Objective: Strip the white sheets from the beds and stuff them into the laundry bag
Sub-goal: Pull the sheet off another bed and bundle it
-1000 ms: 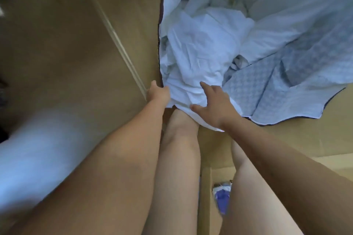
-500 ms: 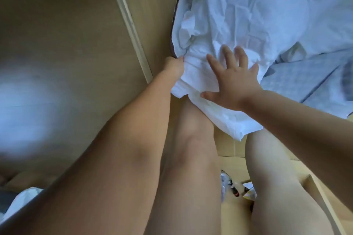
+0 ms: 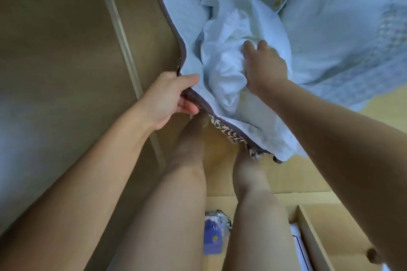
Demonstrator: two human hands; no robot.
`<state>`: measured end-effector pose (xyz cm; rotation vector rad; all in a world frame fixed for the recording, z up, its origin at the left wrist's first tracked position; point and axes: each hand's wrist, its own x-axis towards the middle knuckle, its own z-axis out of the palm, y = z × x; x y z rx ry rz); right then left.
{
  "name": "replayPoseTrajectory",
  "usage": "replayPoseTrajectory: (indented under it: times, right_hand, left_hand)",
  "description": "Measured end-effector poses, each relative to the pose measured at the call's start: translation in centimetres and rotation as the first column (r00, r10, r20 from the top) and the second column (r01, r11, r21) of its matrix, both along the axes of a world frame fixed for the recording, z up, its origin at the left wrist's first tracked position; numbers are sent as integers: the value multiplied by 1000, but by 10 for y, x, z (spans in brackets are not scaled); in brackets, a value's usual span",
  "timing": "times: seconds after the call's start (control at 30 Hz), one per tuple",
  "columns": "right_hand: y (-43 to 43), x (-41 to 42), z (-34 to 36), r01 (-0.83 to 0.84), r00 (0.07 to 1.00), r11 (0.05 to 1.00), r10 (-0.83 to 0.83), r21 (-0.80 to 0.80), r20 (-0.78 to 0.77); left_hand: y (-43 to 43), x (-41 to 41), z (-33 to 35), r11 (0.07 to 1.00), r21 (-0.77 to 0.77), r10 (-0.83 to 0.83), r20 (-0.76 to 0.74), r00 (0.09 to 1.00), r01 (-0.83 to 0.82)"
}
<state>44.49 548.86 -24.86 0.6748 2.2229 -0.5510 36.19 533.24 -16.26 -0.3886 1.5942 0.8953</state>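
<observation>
I have the left hand [image 3: 167, 99] pinching the dark-trimmed rim of the laundry bag [image 3: 176, 35], thumb on top and fingers [image 3: 187, 108] curled underneath. As I read it, that lifts the near edge and holds the mouth wide. The right hand [image 3: 264, 66] is down in the opening on the white sheet [image 3: 224, 61], its fingers [image 3: 250, 47] sunk into the folds. I cannot tell whether they clutch the cloth or only press it down. The sheet sits bunched inside the bag's pale lining, near the mouth and not deep, so I judge the stuffing only partly done. The bag slumps on the wooden floor [image 3: 66, 50] just ahead of my legs. A small blue packet [image 3: 212, 235] lies on the floor well apart from it.
</observation>
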Motion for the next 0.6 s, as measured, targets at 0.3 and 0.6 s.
replayPoseTrajectory:
  times: [0.3, 0.6]
  right_hand:
    - [-27, 17, 120, 556, 758, 307, -569, -772, 320]
    - [-24, 89, 195, 52, 991, 952, -88, -303, -106]
  left_hand:
    - [10, 15, 67, 987, -59, -154, -87, 984, 149]
    - [31, 35, 140, 992, 20, -124, -74, 990, 126]
